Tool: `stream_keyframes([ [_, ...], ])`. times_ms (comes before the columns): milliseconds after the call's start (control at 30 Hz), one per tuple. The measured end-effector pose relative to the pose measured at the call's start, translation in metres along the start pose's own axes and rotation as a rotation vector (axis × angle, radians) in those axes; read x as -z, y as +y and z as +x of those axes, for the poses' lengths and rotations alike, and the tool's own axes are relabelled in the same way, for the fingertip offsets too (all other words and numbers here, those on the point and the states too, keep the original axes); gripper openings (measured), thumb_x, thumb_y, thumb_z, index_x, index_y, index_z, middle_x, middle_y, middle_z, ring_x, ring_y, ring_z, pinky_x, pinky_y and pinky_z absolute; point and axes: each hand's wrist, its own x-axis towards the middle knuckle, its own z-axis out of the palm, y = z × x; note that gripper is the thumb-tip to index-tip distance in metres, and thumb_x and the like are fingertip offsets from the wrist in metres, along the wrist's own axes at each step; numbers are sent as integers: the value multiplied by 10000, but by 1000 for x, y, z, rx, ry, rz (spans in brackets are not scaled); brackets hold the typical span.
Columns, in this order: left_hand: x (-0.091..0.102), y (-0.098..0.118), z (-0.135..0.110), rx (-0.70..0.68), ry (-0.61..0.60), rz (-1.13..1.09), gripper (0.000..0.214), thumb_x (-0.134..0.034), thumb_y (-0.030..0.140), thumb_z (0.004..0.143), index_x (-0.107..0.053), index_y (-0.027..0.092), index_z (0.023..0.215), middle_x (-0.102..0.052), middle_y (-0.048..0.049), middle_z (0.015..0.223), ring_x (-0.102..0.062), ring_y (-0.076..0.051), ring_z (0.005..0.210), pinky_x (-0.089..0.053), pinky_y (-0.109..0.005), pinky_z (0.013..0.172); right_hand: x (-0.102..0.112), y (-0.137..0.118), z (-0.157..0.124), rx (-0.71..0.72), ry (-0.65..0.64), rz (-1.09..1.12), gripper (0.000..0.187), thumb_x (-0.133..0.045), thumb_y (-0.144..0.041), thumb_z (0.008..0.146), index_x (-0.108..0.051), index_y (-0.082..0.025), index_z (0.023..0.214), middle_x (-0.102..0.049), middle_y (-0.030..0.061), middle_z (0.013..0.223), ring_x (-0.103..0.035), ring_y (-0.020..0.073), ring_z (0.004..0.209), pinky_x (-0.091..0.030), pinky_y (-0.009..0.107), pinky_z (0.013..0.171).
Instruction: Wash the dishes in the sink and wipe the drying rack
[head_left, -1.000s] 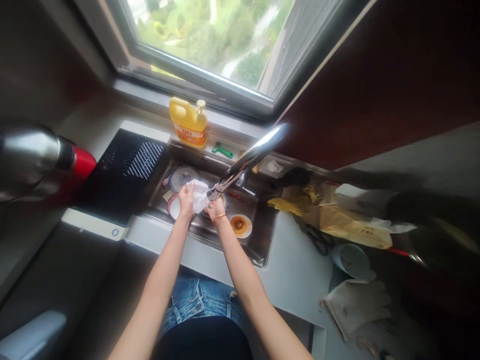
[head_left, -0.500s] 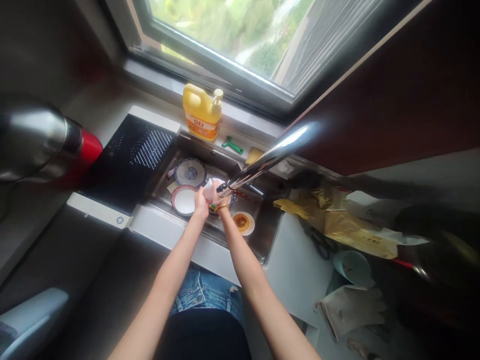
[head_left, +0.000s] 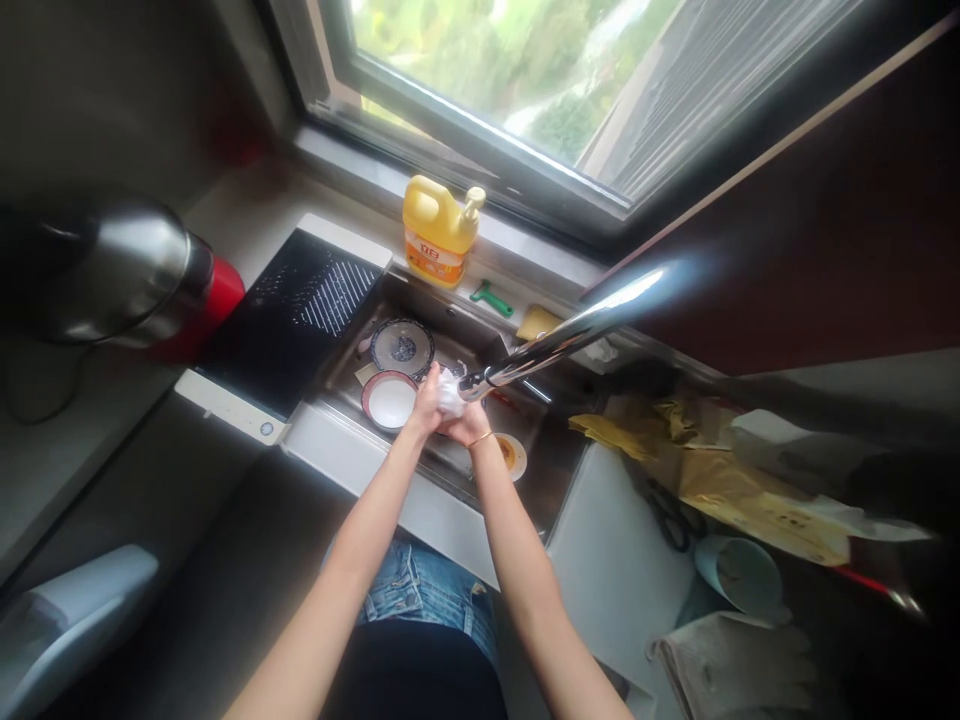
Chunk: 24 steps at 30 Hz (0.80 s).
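- Blue-patterned plate [head_left: 403, 347] lies near the back-left corner of the sink [head_left: 559, 470]; red-rimmed dish [head_left: 388, 402] sits nearer the front edge, beside the left hand [head_left: 427, 400].
- Left and right hand [head_left: 469, 425] together clasp a white cloth [head_left: 450, 393], spread a second ago, now bunched, so probably easier to squeeze.
- Faucet [head_left: 544, 348] limits room rightward; stained plate [head_left: 513, 456] lies near the front edge.
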Motion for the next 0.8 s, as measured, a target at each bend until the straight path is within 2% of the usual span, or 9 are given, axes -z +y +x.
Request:
stream_keyframes([
  [67,11,0,-2,-49,9,210,279,-654,355,856,-543,184,667,-616,-35,694,-652,-195,834,-516,-318,828,-5,-3,-4,-108,-103,159,350,-428,-524,906,-600,-219,914,-711,59,819,-668,225,949,-583,390,781],
  [133,25,0,-2,-114,70,335,133,-709,197,776,-581,182,743,-679,-79,890,-614,-243,1093,-439,-355,1014,-11,-7,-4,-129,-124,274,276,-479,-474,895,-599,-227,916,-715,55,842,-672,225,927,-585,394,770],
  [233,37,-4,-3,-223,187,428,265,-679,159,774,-629,177,1034,-617,-139,1308,-441,-255,1374,-278,-369,1172,-19,-11,0,-131,-85,392,206,-515,-412,879,-596,-230,936,-714,48,856,-670,226,906,-585,404,778],
  [300,35,-8,-5,-198,167,344,315,-613,253,852,-619,156,1151,-572,-154,1398,-437,-248,1393,-291,-362,1173,-25,-12,3,-129,-69,446,201,-494,-395,884,-592,-227,935,-704,42,828,-664,220,874,-586,402,772],
  [400,22,-13,-9,-60,-3,86,436,-376,411,980,-638,119,1171,-641,-159,1318,-572,-237,1272,-410,-362,1100,-30,-14,7,-117,-81,476,197,-470,-390,877,-574,-223,871,-662,26,730,-636,199,770,-584,354,702],
  [467,12,-15,-12,32,-69,-26,509,-291,434,1000,-644,118,1185,-663,-156,1293,-621,-229,1211,-447,-366,1071,-25,-19,6,-120,-14,456,190,-456,-368,869,-551,-218,801,-604,7,636,-586,171,649,-554,293,595],
  [567,7,-17,-17,136,-41,-65,420,-396,398,977,-639,157,1220,-614,-131,1384,-580,-221,1280,-419,-363,1104,0,-35,-2,-77,274,439,189,-419,-281,868,-489,-217,705,-502,-33,540,-456,113,482,-425,201,441],
  [667,14,-20,-21,174,-22,-31,363,-477,368,949,-650,190,1214,-579,-117,1432,-542,-220,1328,-393,-362,1128,40,-57,-15,25,520,438,234,-345,-204,877,-391,-231,649,-426,-63,502,-399,85,438,-364,166,421],
  [800,29,-24,-26,158,-9,6,304,-541,300,917,-669,194,1171,-606,-110,1401,-567,-207,1293,-390,-351,1121,91,-85,-21,80,585,355,237,-298,-123,842,-409,-242,670,-472,-48,538,-453,95,468,-404,184,447],
])
